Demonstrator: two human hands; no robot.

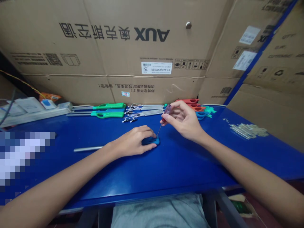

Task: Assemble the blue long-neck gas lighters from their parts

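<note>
On the blue table, my left hand presses down over a blue long-necked lighter, its fingers closed around the handle. The lighter lies flat, with its metal tube pointing left from under my wrist; much of its body is hidden by the hand. My right hand grips a small screwdriver by its clear purplish-red handle. The thin shaft slants down and left, with the tip at the right end of the lighter; whether it touches cannot be made out.
Green lighters lie behind my left hand, beside metal tubes with wires. Red handle parts and turquoise pieces sit behind my right hand. Clear plastic parts lie at right, a power strip at left. Cardboard walls the back.
</note>
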